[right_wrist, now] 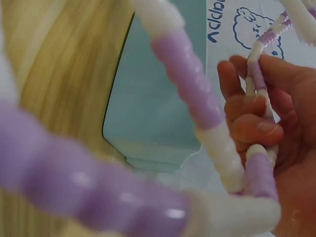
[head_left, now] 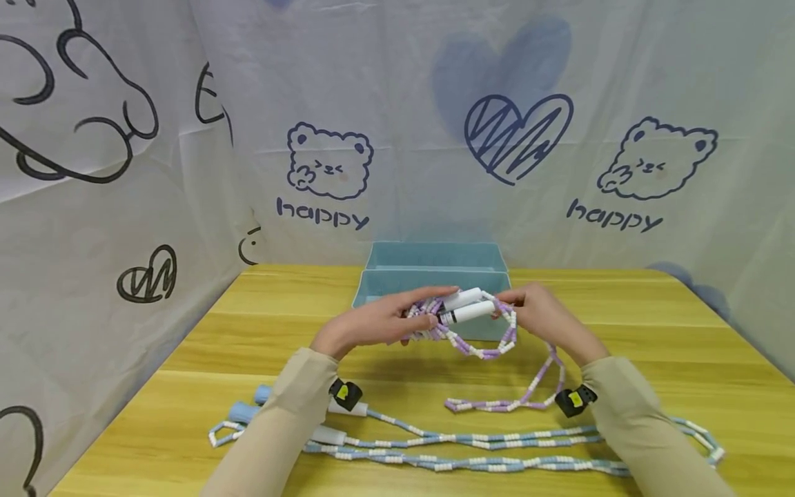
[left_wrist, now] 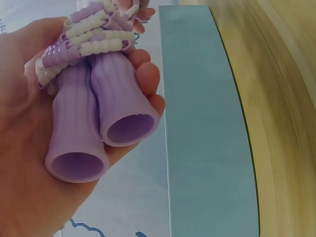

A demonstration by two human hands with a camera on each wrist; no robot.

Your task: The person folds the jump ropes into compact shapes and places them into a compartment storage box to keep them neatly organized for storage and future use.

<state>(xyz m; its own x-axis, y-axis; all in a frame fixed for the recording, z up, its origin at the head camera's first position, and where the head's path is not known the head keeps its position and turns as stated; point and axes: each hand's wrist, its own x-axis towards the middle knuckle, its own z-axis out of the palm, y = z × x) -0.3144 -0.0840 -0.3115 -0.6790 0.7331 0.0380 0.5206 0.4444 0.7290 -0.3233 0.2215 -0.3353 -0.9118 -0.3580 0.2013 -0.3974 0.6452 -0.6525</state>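
Note:
A purple-and-white beaded jump rope (head_left: 489,353) is in both hands above the table. My left hand (head_left: 379,319) grips its two handles side by side, with beaded cord wound across them. In the left wrist view the flared purple handle ends (left_wrist: 76,123) face the camera, and the white ends (head_left: 472,313) point right in the head view. My right hand (head_left: 539,316) holds the beaded cord (right_wrist: 257,74) between curled fingers. From there a loose loop hangs down to the table.
A light blue open box (head_left: 435,257) stands at the back, partly behind the hands. Nearer the front, a blue-and-white beaded jump rope (head_left: 447,466) lies stretched across the wooden table (head_left: 205,359), its handles (head_left: 244,412) at the left. A printed cloth hangs behind.

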